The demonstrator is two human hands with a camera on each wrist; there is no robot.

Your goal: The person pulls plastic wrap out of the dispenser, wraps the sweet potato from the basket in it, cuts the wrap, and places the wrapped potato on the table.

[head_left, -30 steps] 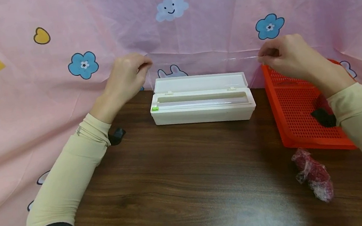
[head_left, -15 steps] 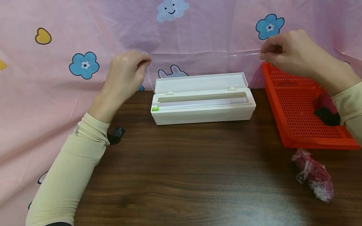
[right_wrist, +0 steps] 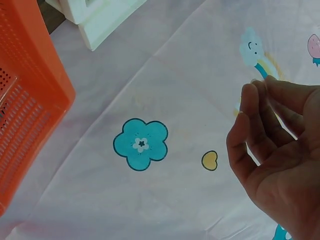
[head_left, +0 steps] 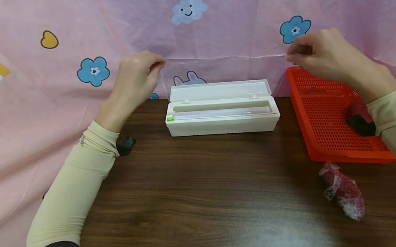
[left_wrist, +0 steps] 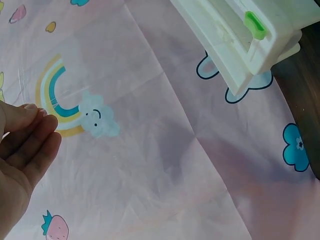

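Note:
A sheet of clear plastic wrap point(head_left: 227, 59) stretches between both hands, above the long white wrap dispenser box point(head_left: 222, 126). My left hand point(head_left: 138, 77) pinches the sheet's left corner between thumb and fingers, up over the box's left end. At the other corner my right hand point(head_left: 324, 54) pinches the film, in front of the cloth and above the red basket's back edge. The box's lid point(head_left: 220, 90) is tipped back, and a clear roll point(head_left: 223, 113) shows in its slot. In the left wrist view, a green slider point(left_wrist: 255, 25) sits at the box's end.
A red perforated basket point(head_left: 309, 142) stands at the right, holding a dark red item point(head_left: 359, 112) partly hidden by the right sleeve. Nearer lies a red object wrapped in plastic film point(head_left: 343, 192). A pink patterned cloth point(head_left: 124, 20) hangs behind the wooden table point(head_left: 207, 197).
Both hands have risen slightly, drawing the plastic wrap higher. The right hand has also shifted a little to the right. The box and the wrapped red object have stayed put.

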